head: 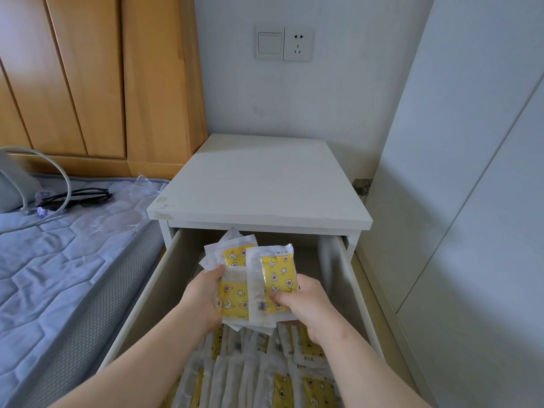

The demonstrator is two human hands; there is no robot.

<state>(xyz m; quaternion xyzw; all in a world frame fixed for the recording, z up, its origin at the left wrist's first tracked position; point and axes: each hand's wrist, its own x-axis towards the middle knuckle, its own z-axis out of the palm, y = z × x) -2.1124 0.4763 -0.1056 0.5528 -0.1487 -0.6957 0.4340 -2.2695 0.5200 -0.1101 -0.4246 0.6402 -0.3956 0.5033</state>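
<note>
Over an open white drawer (159,287) I hold a fanned stack of clear-wrapped yellow packets (235,295) printed with stars and moons. My left hand (203,298) grips the stack's left edge. My right hand (306,307) pinches the front packet (278,278), thumb on its lower face. Several more of the same packets (297,375) lie in rows in the near part of the drawer, partly hidden by my forearms.
The drawer belongs to a white bedside cabinet (265,184) against the wall. A bare blue mattress (59,260) with black cables (79,197) lies to the left. White wardrobe doors (459,201) stand close on the right. A wall socket (297,44) sits above.
</note>
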